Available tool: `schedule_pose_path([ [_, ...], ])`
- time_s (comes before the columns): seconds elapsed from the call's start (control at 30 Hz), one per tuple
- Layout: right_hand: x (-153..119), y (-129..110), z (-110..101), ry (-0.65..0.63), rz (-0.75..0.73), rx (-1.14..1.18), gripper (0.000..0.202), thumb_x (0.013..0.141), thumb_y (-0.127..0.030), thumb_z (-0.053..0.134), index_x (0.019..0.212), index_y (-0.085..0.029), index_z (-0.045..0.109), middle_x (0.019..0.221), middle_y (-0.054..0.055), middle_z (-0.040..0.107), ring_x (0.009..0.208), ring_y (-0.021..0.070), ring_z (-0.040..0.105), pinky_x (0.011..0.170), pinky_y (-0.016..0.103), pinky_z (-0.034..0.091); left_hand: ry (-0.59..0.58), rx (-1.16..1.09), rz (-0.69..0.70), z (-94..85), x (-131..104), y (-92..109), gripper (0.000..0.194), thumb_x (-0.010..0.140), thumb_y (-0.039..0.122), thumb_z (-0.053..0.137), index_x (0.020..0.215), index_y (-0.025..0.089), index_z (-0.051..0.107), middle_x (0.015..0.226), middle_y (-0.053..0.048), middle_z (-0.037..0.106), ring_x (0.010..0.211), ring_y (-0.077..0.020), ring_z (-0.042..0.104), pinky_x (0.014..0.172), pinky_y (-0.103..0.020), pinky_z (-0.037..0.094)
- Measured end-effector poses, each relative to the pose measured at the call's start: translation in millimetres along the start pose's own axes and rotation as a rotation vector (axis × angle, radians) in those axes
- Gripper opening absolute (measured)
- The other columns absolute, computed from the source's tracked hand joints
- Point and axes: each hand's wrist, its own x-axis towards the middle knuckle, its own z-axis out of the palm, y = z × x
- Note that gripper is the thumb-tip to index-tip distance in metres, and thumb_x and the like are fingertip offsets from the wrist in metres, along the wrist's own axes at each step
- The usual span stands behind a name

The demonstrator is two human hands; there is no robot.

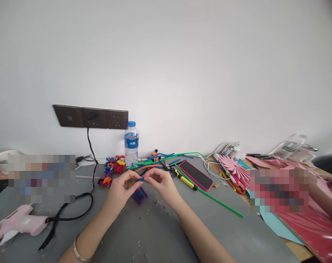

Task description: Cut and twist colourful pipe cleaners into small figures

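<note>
My left hand (pixel 123 186) and my right hand (pixel 160 182) meet at the middle of the grey table, thumbs and index fingers pinched on a small blue piece (pixel 140 179) between them. Just below the fingertips lies a bundle of purple pipe cleaners (pixel 139 195). Behind the hands are blue, green and orange pipe cleaners (pixel 146 167), partly hidden by my fingers. Beside my left hand sit small figures of fuzzy wire, one purple and orange (pixel 109 166) and one red (pixel 120 164).
Yellow-black pliers (pixel 182 177), a pink-cased phone (pixel 196 175) and a green stem (pixel 222 203) lie right. A water bottle (pixel 131 144) stands behind. A pink glue gun (pixel 23 220) and black cable (pixel 73 219) are left. Another person's arm (pixel 326 195) reaches over pink paper (pixel 316 228).
</note>
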Motion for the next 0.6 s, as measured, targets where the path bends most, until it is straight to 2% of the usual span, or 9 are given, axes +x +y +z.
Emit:
schedule_pose_path([
  [0.07, 0.1, 0.0, 0.0, 0.006, 0.000, 0.007, 0.019, 0.078, -0.037, 0.069, 0.075, -0.018, 0.066, 0.074, 0.003, 0.066, 0.066, 0.0149, 0.056, 0.064, 0.027, 0.045, 0.003, 0.094, 0.051, -1.1, 0.0, 0.3, 0.009, 0.078, 0.031, 0.064, 0.080, 0.022, 0.066, 0.079, -0.002, 0.070, 0.074, -0.0188, 0.067, 0.062, -0.025, 0.053],
  [0.2, -1.4, -0.8, 1.3, 0.008, -0.009, -0.030, 0.018, 0.080, -0.036, 0.066, 0.074, -0.019, 0.064, 0.072, 0.002, 0.064, 0.065, 0.0144, 0.054, 0.062, 0.027, 0.043, 0.002, 0.274, 0.146, -3.2, -2.3, -3.6, 0.009, 0.082, 0.029, 0.059, 0.076, 0.024, 0.063, 0.074, 0.001, 0.069, 0.060, -0.0149, 0.062, 0.060, -0.023, 0.048],
  [0.33, -3.1, -2.3, 3.4, 0.024, -0.018, -0.062, 0.017, 0.081, -0.034, 0.063, 0.074, -0.019, 0.062, 0.070, 0.001, 0.062, 0.064, 0.0143, 0.052, 0.061, 0.026, 0.041, -0.018, 0.362, 0.169, -3.1, -4.4, -5.3, 0.012, 0.086, 0.030, 0.056, 0.077, 0.024, 0.060, 0.074, 0.001, 0.066, 0.058, -0.0133, 0.058, 0.058, -0.022, 0.044],
  [0.47, -3.0, -2.9, 4.0, 0.034, -0.071, -0.122, 0.012, 0.084, -0.029, 0.059, 0.077, -0.019, 0.061, 0.071, 0.001, 0.061, 0.063, 0.0142, 0.051, 0.061, 0.026, 0.041, -0.069, 0.270, 0.099, -1.2, -4.0, -0.1, 0.013, 0.087, 0.030, 0.053, 0.077, 0.023, 0.055, 0.062, 0.004, 0.057, 0.053, -0.0126, 0.055, 0.053, -0.020, 0.041],
  [0.6, -2.9, -3.0, 1.0, 0.018, -0.264, -0.305, 0.004, 0.085, -0.020, 0.059, 0.081, -0.021, 0.061, 0.081, 0.003, 0.062, 0.073, 0.0166, 0.056, 0.068, 0.028, 0.044, -0.088, 0.109, 0.037, -0.1, -3.0, 3.5, 0.013, 0.087, 0.030, 0.053, 0.077, 0.023, 0.053, 0.062, 0.004, 0.056, 0.056, -0.0133, 0.058, 0.055, -0.020, 0.046],
])
